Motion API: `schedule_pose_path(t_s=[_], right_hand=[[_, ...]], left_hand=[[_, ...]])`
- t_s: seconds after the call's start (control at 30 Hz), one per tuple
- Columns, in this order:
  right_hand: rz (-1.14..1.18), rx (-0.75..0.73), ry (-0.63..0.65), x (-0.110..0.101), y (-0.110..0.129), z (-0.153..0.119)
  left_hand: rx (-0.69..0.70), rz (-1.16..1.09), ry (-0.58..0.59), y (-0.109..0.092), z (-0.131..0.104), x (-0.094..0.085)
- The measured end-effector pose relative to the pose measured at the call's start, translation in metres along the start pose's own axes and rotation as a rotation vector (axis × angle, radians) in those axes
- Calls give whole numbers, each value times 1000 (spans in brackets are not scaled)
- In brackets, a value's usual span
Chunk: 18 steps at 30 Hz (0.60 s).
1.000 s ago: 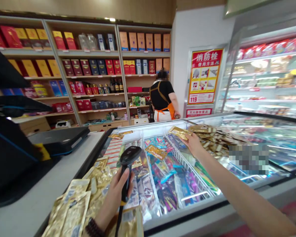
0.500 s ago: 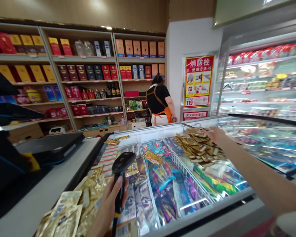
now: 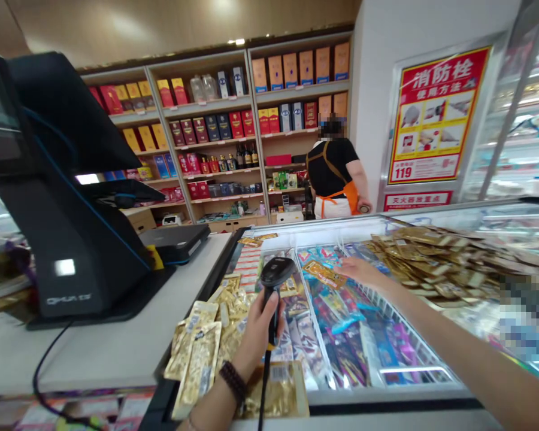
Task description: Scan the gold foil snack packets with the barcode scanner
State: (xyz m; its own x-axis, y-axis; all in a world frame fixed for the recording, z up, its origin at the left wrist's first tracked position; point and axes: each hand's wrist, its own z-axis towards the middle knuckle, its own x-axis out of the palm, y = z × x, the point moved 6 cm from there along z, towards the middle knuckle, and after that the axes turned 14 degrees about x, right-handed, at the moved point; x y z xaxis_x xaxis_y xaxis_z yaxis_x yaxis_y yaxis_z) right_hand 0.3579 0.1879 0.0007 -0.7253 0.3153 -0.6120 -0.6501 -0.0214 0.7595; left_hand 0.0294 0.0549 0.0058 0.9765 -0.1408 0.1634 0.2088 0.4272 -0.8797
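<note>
My left hand (image 3: 257,323) is closed around the handle of a black barcode scanner (image 3: 276,273), held upright over the glass-topped freezer (image 3: 368,401). My right hand (image 3: 362,272) has its fingers stretched out at the right end of a single orange-gold packet (image 3: 324,273) on the glass. Whether the fingertips touch that packet I cannot tell. To the right lies a large pile of gold packets (image 3: 424,257). Beside and below my left hand several more gold foil packets (image 3: 202,344) are heaped along the freezer's left edge.
A black checkout terminal (image 3: 90,239) stands on the white counter (image 3: 108,353) at left, its cable hanging down. Beyond the freezer a person (image 3: 332,167) in an orange apron faces shelves (image 3: 211,111) of boxed bottles. A red poster (image 3: 440,120) hangs at right.
My right hand has left the big gold pile and come left to the single orange-gold packet. The scanner stays in my left hand. The view has turned left.
</note>
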Motion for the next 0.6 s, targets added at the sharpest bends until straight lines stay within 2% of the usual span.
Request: schedule_pose_path(t_s=[0.1,0.23,0.3,0.4,0.5,0.6], right_hand=[[-190,-61,74,45,15,-23],[-293,-122,83,71,27,-43],[-286,-117,81,72,27,-47],[-192,-62,48,63,22,-42],[5,-2,-11,50,15,-30],[288,33,-52,46,10,-22]], left_hand=[[10,-17,4,0,1,0],[16,-12,29,0,0,1],[20,-6,39,0,0,2],[35,5,54,1,0,2],[37,4,73,1,0,3],[28,5,101,1,0,5]])
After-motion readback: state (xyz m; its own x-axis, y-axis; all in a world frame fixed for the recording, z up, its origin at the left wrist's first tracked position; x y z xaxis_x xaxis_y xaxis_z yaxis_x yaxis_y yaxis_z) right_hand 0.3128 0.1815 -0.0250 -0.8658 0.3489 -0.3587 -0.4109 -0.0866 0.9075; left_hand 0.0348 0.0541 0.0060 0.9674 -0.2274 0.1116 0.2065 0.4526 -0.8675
